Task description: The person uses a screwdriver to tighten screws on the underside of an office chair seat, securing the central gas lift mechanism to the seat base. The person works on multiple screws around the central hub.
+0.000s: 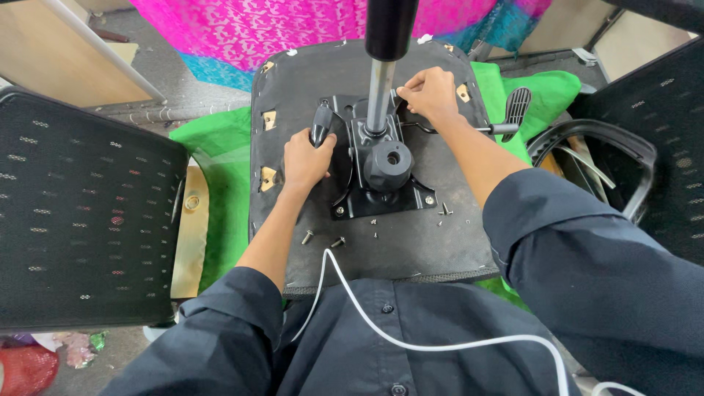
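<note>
A dark navy shirt (pixel 381 345) with buttons fills the bottom of the view, worn by the person, and a white cable (pixel 411 341) curves across it from the seat edge toward the lower right corner.

Beyond the shirt, 2 bare forearms in rolled navy sleeves reach forward over an upturned office chair seat (pixel 411 242), its dark fabric underside facing up. A black metal tilt mechanism (pixel 381 176) is fixed on the seat, with a round black knob (pixel 389 163) on its near part and a shiny gas lift column (pixel 379 92) rising from its middle toward the camera.

The left hand (pixel 304 158) is clenched around a black lever handle (pixel 321 125) at the left side of the mechanism, fingers wrapped over it. The right hand (pixel 429 94) rests at the far right corner of the mechanism, fingertips pinched together against the plate just right of the column; whatever it pinches is too small to make out.

Just behind the left wrist, several loose screws (pixel 323 238) lie scattered on the seat underside, and 2 more lie near the mechanism's right edge. To the right of the right forearm a black paddle lever (pixel 517 108) sticks out sideways.

Left of the left arm stands a black mesh chair back (pixel 81 213). Green cloth (pixel 220 176) lies under the seat, and pink patterned fabric (pixel 257 26) lies beyond both hands.
</note>
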